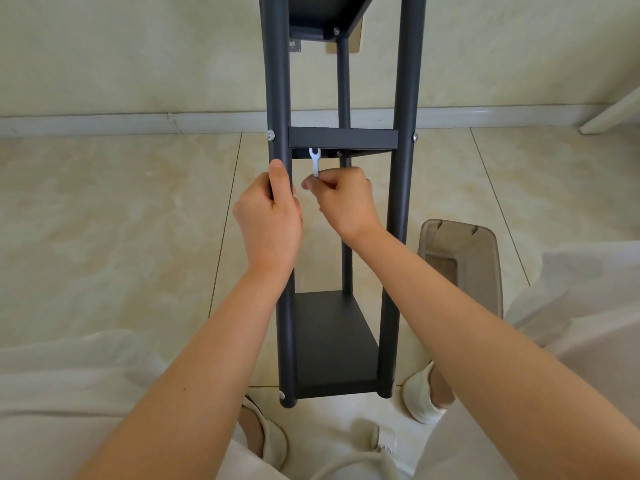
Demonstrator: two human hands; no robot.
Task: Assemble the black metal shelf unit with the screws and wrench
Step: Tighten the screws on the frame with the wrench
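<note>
- The fingers (317, 184) of the right hand (343, 199) are curled and pinch the lower end of a small silver wrench (315, 161).
- The wrench stands nearly upright, its open head just under the front edge of the middle shelf (343, 140), close to a small screw (339, 153) on that shelf's underside; whether the head sits on a fastener cannot be told.
- The left hand (272, 216) grips the left front post (277, 98), fingers wrapped round it and thumb lying up along the tube, just below the middle shelf.
- The black metal shelf unit (403, 168) stands upright on the tiled floor (104, 220), between the person's knees, with 3 shelves in view: the top shelf (322, 15), the middle one and the bottom shelf (334, 341).
- Silver screw heads show on the 2 front posts level with the middle shelf, and 1 more near the foot of the left post.
- A translucent brown plastic container (485, 265) lies on the floor just right of the unit.
- A pale shoe (420, 393) rests beside the right post's foot.
</note>
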